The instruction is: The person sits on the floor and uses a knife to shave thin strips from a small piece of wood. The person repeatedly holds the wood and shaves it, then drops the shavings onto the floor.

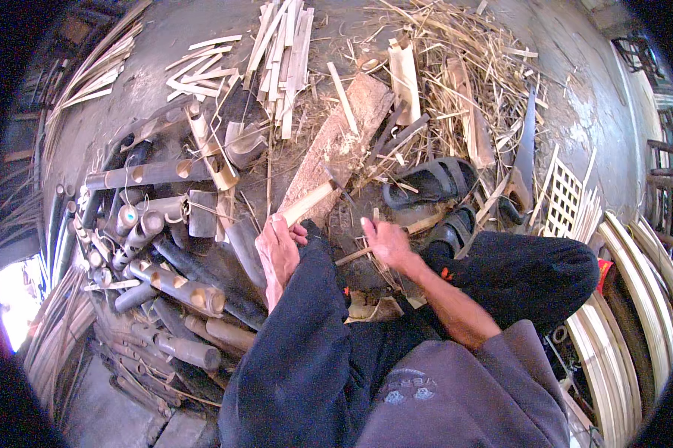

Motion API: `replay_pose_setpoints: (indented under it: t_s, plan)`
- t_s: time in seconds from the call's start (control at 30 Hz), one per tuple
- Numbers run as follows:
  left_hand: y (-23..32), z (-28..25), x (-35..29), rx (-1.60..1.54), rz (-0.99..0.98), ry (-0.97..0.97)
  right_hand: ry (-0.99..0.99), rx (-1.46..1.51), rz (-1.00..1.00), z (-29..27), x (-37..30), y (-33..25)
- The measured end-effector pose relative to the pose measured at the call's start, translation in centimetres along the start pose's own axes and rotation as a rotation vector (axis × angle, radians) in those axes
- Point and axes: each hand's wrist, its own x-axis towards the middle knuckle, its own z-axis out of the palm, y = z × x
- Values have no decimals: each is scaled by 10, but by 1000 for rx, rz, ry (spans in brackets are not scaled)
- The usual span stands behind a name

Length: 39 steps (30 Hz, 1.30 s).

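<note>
The left hand (277, 250) is closed around a pale, flat bamboo slat (307, 203) that angles up and away over a rough, weathered wooden block (344, 142). The right hand (385, 243) pinches a thin, splintery bamboo strip (355, 255) just beside the knee of dark trousers. Round, hollow bamboo tubes (165, 287), dull green-brown with pale cut ends, lie heaped at the left. Dry, stringy shavings (456, 67) litter the grey concrete floor (575, 97), near black rubber sandals (430, 183) and a curved saw blade (527, 149).

Bamboo tubes (165, 284) probably crowding left.
</note>
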Motion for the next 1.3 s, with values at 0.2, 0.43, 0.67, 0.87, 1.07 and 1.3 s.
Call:
replay_pose_setpoints:
  t_s: [0.2, 0.43, 0.67, 0.87, 1.07, 1.3]
  plan:
    - [-10, -8, 17, 361, 278, 57, 25, 18, -277, 22, -22, -31]
    - [-18, -11, 15, 272, 332, -8, -4, -32, -148, 15, -16, -14]
    - [-11, -10, 10, -403, -176, -298, 39, 38, -8, 19, -3, 15]
    - [-40, 29, 24, -1147, -660, -618, -5, -77, 24, 5, -6, 13]
    - [-83, 56, 89, -1024, -629, -654, 118, 80, -58, 11, 2, 35]
    - [-12, 24, 95, -810, 296, 54, 162, 266, -102, -29, 0, -17]
